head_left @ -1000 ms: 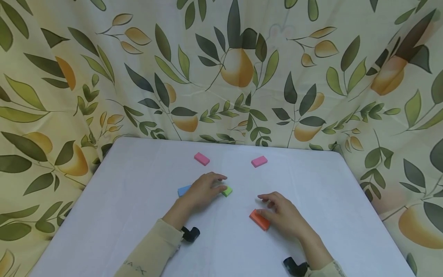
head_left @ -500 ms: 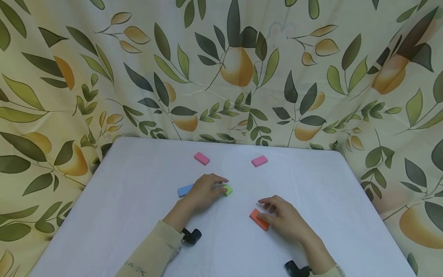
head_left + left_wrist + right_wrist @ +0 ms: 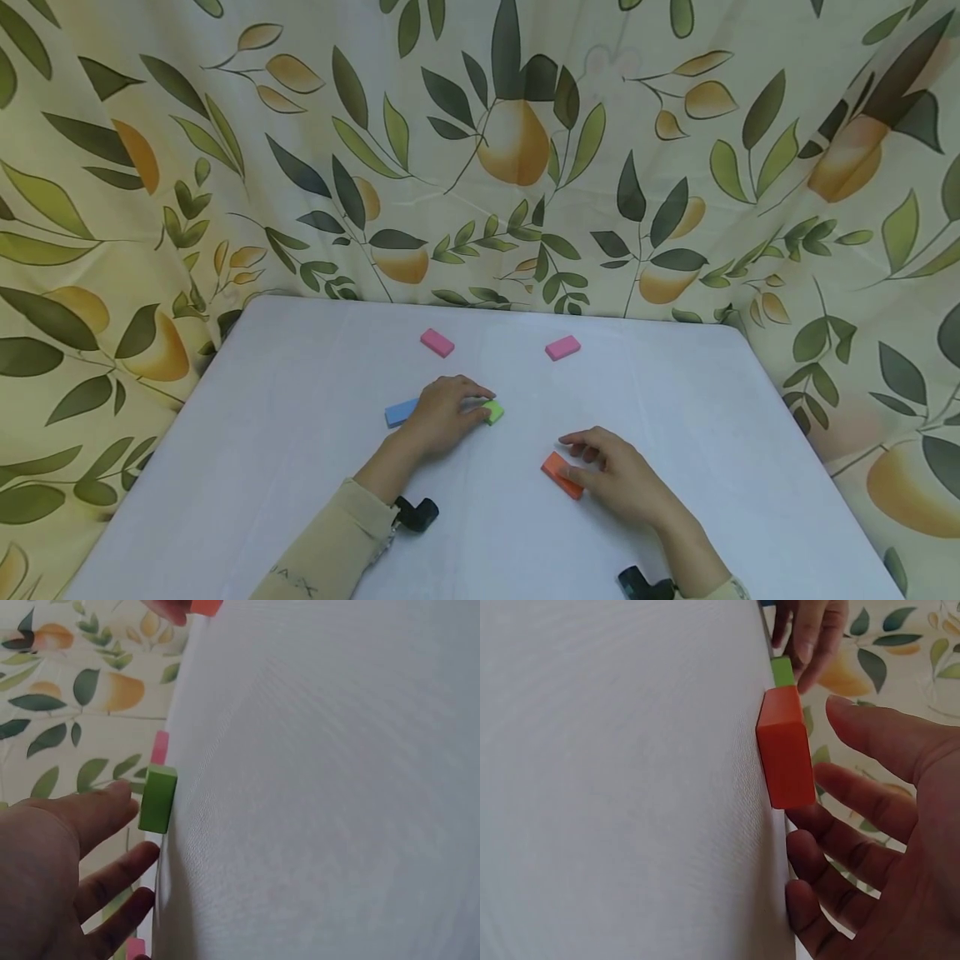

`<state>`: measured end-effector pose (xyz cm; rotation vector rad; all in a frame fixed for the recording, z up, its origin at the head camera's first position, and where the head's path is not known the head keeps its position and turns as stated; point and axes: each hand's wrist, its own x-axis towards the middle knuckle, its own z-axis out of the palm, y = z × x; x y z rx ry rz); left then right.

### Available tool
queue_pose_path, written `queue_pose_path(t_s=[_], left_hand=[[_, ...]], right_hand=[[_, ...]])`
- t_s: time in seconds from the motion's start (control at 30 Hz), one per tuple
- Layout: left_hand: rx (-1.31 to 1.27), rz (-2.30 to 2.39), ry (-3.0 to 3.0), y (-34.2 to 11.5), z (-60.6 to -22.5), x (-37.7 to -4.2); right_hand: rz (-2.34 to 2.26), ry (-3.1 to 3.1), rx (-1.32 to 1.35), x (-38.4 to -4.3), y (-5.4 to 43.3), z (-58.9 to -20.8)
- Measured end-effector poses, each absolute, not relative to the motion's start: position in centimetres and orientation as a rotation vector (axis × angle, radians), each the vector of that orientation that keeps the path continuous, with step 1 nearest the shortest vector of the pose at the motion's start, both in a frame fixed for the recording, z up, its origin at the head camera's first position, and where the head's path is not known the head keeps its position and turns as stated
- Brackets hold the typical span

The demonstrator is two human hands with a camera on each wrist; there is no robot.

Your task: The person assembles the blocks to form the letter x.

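A small green block (image 3: 495, 411) lies on the white table, with my left hand (image 3: 441, 417) right beside it. In the left wrist view, the thumb and fingers are spread loosely around the green block (image 3: 157, 799) without gripping it. An orange block (image 3: 557, 472) lies nearer to me, and my right hand (image 3: 622, 477) hovers at its right side. The right wrist view has a gap between the thumb and the orange block (image 3: 786, 754), with the fingers loosely bent. Behind my left hand a blue block (image 3: 400, 412) is partly hidden.
Two pink blocks lie farther back, the left pink block (image 3: 437, 342) and the right pink block (image 3: 562, 347). A white cloth covers the table (image 3: 300, 350). Behind it hangs a leaf-and-fruit patterned curtain (image 3: 465, 233). Black cameras sit at both wrists.
My right hand has shifted slightly toward me beside the orange block. My left hand has barely moved. All the blocks lie where they were.
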<state>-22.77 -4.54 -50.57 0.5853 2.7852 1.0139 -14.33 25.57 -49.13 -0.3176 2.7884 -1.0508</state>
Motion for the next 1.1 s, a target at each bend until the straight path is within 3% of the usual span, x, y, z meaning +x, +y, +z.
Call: queue_pose_path(t_s=[1.1], left_hand=[[0.496,1.088,2.787,-2.8,-51.2,-22.2]], right_hand=[[-1.180,2.741,-0.305,-14.5,26.0,-50.1]])
